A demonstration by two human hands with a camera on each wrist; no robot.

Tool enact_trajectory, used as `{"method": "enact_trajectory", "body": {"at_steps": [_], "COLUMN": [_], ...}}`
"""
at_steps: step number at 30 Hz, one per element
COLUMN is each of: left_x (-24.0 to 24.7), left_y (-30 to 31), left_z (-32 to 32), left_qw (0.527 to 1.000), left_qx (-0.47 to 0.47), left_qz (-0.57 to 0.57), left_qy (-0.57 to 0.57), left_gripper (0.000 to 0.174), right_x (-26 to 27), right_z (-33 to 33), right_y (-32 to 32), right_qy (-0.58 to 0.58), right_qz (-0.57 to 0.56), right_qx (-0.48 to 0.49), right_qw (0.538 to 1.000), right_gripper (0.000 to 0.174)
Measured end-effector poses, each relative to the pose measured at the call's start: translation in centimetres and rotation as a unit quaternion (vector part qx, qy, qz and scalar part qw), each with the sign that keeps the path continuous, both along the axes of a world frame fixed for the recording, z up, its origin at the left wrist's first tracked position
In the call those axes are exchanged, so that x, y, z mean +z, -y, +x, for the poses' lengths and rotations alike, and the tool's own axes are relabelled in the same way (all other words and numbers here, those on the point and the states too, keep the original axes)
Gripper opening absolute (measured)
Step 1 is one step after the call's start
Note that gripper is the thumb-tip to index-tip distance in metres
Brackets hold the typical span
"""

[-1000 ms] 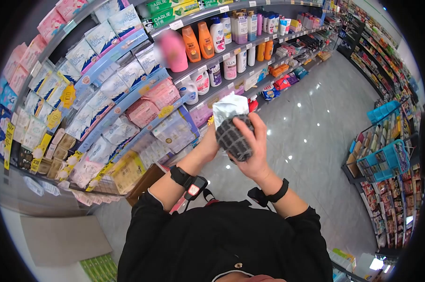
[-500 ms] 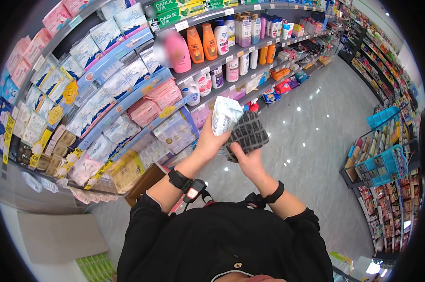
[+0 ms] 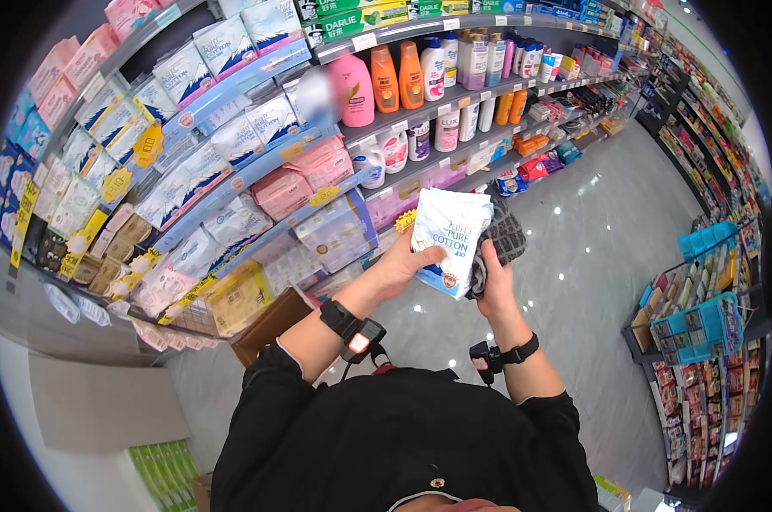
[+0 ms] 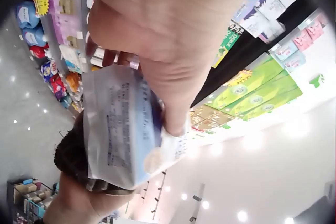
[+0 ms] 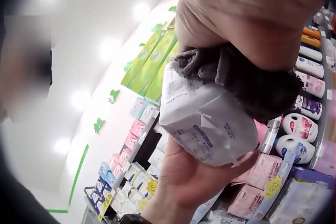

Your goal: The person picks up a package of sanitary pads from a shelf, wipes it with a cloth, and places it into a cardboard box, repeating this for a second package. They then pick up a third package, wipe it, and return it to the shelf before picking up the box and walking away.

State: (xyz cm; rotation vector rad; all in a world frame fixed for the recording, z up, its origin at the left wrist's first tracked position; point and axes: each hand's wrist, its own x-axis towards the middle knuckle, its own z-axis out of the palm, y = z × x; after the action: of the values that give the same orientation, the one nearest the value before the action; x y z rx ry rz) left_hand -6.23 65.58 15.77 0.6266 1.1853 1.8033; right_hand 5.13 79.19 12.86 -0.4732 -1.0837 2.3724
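Note:
In the head view my left hand grips a white and blue "Pure Cotton" packet, its thumb across the front. A dark grey checked cloth is bunched in my right hand, thumb on the near side. The cloth lies against the packet's right edge. From the right wrist, the cloth covers part of the packet, and most right-hand fingers are hidden behind it. Printed small text shows on the packet's side in the left wrist view.
Shelves of similar packets run along the left. Bottles, among them a pink bottle and orange shampoo bottles, line the shelf ahead. An open cardboard box stands low at left. Blue baskets hang on a rack at right.
The packet, first partly behind the cloth with its silvery end showing, has been turned so its printed front faces up. The right hand's cloth has moved right, to the packet's far edge.

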Motion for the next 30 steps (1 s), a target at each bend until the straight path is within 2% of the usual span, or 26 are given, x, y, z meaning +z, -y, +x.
{"method": "enact_trajectory", "body": {"at_steps": [2, 7, 9, 10, 13, 14, 16, 17, 18, 19, 21, 26, 29, 30], "left_x": [-0.1, 0.2, -2.0, -2.7, -3.0, -2.7, -2.6, -3.0, -2.4, -2.1, -2.0, -2.8, -3.8, -3.9], "left_y": [-0.2, -1.0, -1.2, -1.1, -0.5, 0.0, 1.2, 2.2, 3.1, 4.0, 5.8, 8.0, 8.5, 8.7], "left_z": [0.0, -0.9, -2.0, -2.5, -3.6, -4.3, -6.7, -7.8, -8.8, -9.8, -11.0, -13.5, -15.1, -15.3], "left_qw": [0.997, 0.991, 0.936, 0.936, 0.931, 0.949, 0.973, 0.979, 0.977, 0.977, 0.968, 0.96, 0.964, 0.981], "left_qx": [0.031, 0.084, 0.212, 0.215, 0.245, 0.241, 0.209, 0.183, 0.156, 0.157, 0.107, 0.071, 0.101, 0.075], "left_qz": [-0.052, -0.068, -0.103, -0.104, -0.124, -0.122, -0.097, -0.062, -0.026, -0.024, 0.007, 0.054, 0.033, 0.039], "left_qy": [-0.04, -0.076, -0.26, -0.26, -0.239, -0.164, -0.015, 0.065, 0.142, 0.139, 0.229, 0.264, 0.242, 0.177], "left_gripper": [0.059, 0.059, 0.058, 0.058, 0.055, 0.053, 0.048, 0.048, 0.048, 0.048, 0.052, 0.052, 0.049, 0.052], "right_x": [-0.3, 0.4, 0.6, 0.5, -0.4, -0.5, 0.1, 0.9, 0.7, 0.2, -1.1, -2.3, -1.9, -1.8], "right_z": [-0.1, -0.9, -1.1, -1.4, -2.2, -2.3, -2.2, -2.0, -2.1, -2.2, -2.7, -4.0, -5.0, -5.4], "right_y": [-0.3, 0.6, 1.2, 1.5, 2.2, 2.4, 2.9, 3.1, 3.2, 3.4, 3.6, 3.7, 4.6, 5.1], "right_qy": [0.016, 0.007, 0.035, 0.035, 0.062, 0.064, 0.058, 0.073, 0.071, 0.083, 0.092, 0.164, 0.16, 0.164], "right_qz": [0.02, 0.04, 0.123, 0.122, 0.183, 0.183, 0.326, 0.359, 0.36, 0.342, 0.324, 0.268, 0.194, 0.198], "right_qx": [-0.001, -0.046, -0.019, -0.015, 0.022, 0.023, 0.09, 0.13, 0.128, 0.147, 0.161, 0.136, 0.116, 0.116], "right_qw": [1.0, 0.998, 0.992, 0.992, 0.981, 0.981, 0.939, 0.921, 0.921, 0.925, 0.928, 0.94, 0.961, 0.959], "right_gripper": [0.045, 0.041, 0.036, 0.036, 0.031, 0.031, 0.033, 0.035, 0.035, 0.034, 0.034, 0.033, 0.034, 0.034]}}
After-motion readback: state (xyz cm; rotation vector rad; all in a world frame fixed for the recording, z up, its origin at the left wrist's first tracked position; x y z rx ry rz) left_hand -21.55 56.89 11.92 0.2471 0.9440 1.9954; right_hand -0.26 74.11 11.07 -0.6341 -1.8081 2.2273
